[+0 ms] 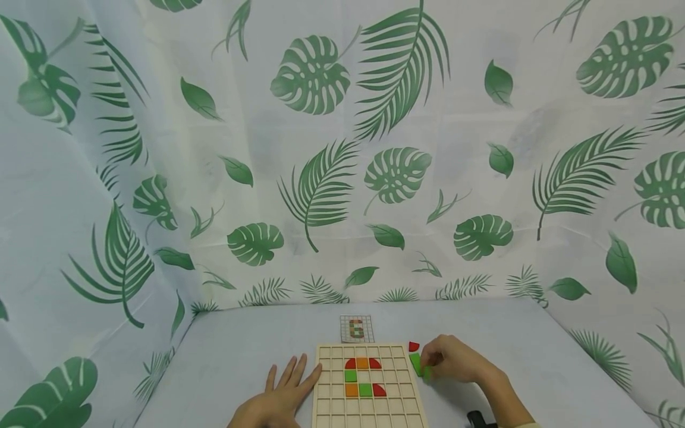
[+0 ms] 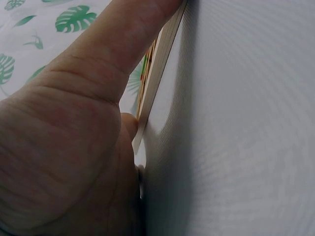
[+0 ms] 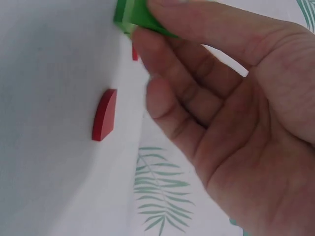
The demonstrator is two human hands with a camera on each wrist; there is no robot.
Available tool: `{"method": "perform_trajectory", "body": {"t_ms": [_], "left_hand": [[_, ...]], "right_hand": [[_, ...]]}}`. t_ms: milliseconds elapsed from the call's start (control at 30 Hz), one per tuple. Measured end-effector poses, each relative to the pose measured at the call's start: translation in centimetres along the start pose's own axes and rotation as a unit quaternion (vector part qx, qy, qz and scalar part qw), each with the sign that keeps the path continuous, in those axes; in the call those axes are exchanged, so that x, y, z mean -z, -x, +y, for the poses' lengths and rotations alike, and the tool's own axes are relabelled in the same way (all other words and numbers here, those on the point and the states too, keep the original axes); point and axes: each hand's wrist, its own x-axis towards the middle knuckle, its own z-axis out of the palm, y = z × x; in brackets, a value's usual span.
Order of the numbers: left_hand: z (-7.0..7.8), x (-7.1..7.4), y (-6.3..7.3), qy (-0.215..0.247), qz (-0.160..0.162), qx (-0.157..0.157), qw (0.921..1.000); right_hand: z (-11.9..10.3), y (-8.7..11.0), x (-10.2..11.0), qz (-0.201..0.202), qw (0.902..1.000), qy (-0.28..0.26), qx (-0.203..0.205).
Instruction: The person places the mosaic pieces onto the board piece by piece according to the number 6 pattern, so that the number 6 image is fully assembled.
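A pale wooden grid board (image 1: 332, 405) lies on the white table. Set in its squares are red quarter-round pieces (image 1: 379, 390), orange squares (image 1: 362, 362) and green squares (image 1: 350, 375). My left hand (image 1: 280, 395) rests at the board's left edge with its fingers spread; the left wrist view shows the thumb (image 2: 103, 59) against the board's side (image 2: 157, 73). Right of the board, my right hand (image 1: 452, 359) pinches a green piece (image 3: 140, 14) between thumb and fingertips. Another green piece (image 1: 415, 362) lies at the board's edge near those fingers.
A loose red quarter-round piece (image 1: 414, 346) lies by the board's upper right corner. Beyond the board is a gridded pattern card (image 1: 356, 329). A black object (image 1: 476, 418) shows under the right forearm. A leaf-printed curtain (image 1: 342, 261) hangs behind the table.
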Motion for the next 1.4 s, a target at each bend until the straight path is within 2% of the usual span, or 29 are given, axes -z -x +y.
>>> {"method": "perform_trajectory", "body": {"t_ms": [33, 300, 533, 700, 1000, 1200, 1400], "left_hand": [[0.4, 0.3, 0.2, -0.001, -0.003, 0.004, 1.0000], [0.6, 0.4, 0.4, 0.004, 0.000, -0.002, 1.0000], [0.5, 0.4, 0.4, 0.004, -0.005, -0.002, 1.0000], [0.5, 0.5, 0.3, 0.001, -0.005, 0.002, 1.0000], [0.5, 0.4, 0.4, 0.002, -0.005, -0.005, 1.0000], [0.6, 0.5, 0.4, 0.002, -0.005, 0.007, 1.0000], [0.5, 0.3, 0.2, 0.006, -0.004, 0.011, 0.9999]], "right_hand": [[0.0, -0.1, 0.0, 0.007, 1.0000, -0.002, 0.006], [-0.8, -0.8, -0.3, 0.046, 0.9974, -0.041, 0.038], [-1.7, -1.6, -1.2, 0.094, 0.9929, -0.020, 0.070], [-2.1, -2.0, -1.8, 0.109, 0.9903, -0.026, 0.081], [-3.4, -2.2, -2.8, 0.068, 0.9925, -0.049, 0.088], [-4.3, -2.4, -3.7, 0.035, 0.9917, -0.072, 0.101], [-5.2, -2.6, -4.5, 0.025, 0.9899, -0.071, 0.121]]}}
